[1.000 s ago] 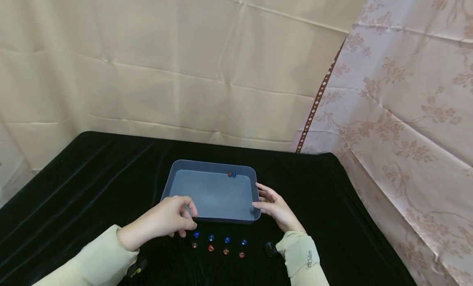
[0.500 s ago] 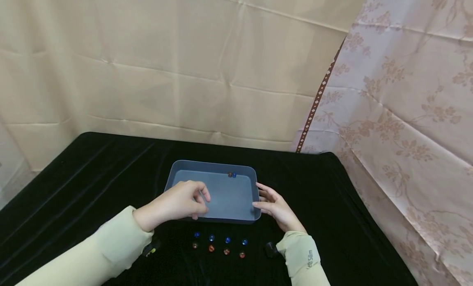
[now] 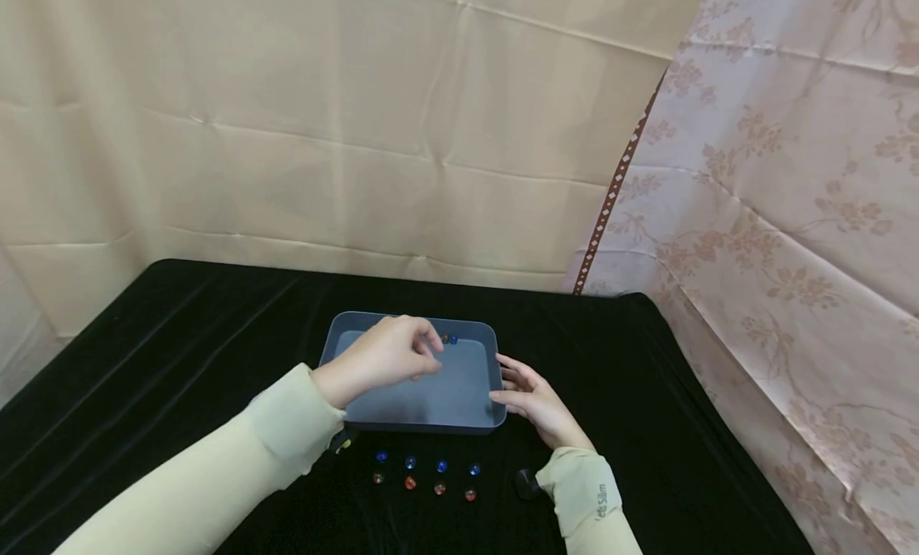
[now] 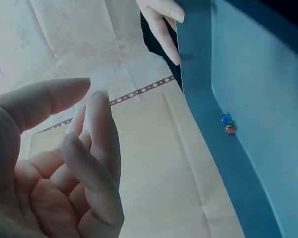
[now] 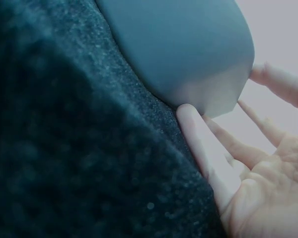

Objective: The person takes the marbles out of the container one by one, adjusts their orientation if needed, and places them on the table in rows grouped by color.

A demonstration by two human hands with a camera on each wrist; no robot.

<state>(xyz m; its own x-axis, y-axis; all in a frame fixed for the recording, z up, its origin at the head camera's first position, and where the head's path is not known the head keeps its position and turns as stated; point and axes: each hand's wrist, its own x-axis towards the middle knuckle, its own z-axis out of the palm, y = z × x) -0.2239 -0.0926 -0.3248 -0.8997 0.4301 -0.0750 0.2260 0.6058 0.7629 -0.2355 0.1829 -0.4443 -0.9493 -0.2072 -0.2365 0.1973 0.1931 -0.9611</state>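
A blue-grey rectangular tray (image 3: 459, 379) lies on a black cloth. My left hand (image 3: 391, 356) is over it, fingers curled and thumb close to the index fingertip. In the left wrist view, no object shows between the left fingertips (image 4: 99, 99), though part of the grip is hidden; I cannot tell whether it holds anything. A blue marble (image 4: 226, 118) and an orange marble (image 4: 231, 128) sit together by the tray's far wall. My right hand (image 3: 534, 399) touches the tray's right side, its fingers (image 5: 198, 134) mostly straight against the outer wall.
In front of the tray, a row of blue marbles (image 3: 441, 466) lies above a row of orange-red marbles (image 3: 439, 489), several in each. The black cloth (image 3: 215, 340) covers the table. Behind hang a cream curtain (image 3: 323, 140) and a floral curtain (image 3: 790, 180).
My left hand has moved from the left end of the marble rows up and to the right, over the tray. The right hand stays at the tray's side.
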